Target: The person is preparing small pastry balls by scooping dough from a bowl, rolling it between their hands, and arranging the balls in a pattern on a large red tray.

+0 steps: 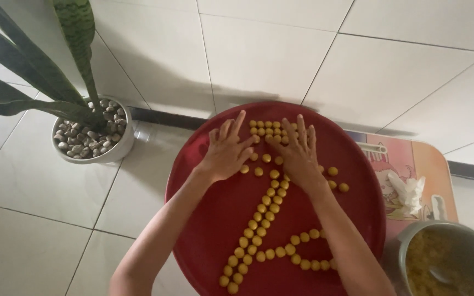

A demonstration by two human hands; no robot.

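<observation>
Operator: Nearest to you, what is on the red round tray [204, 241]?

Guide: Yellow dough balls [259, 230] lie in double rows running diagonally up the tray, with a branch row toward your right forearm. A metal pot [467, 241] of yellow pieces stands just beside the tray's right edge.

Operator: And your hands?

Guide: Your left hand [227, 152] and right hand [298, 151] lie flat, fingers spread wide, holding nothing, palms down on the balls at the tray's far half. Beyond, a potted plant [91, 129] stands on the tiled floor.
</observation>
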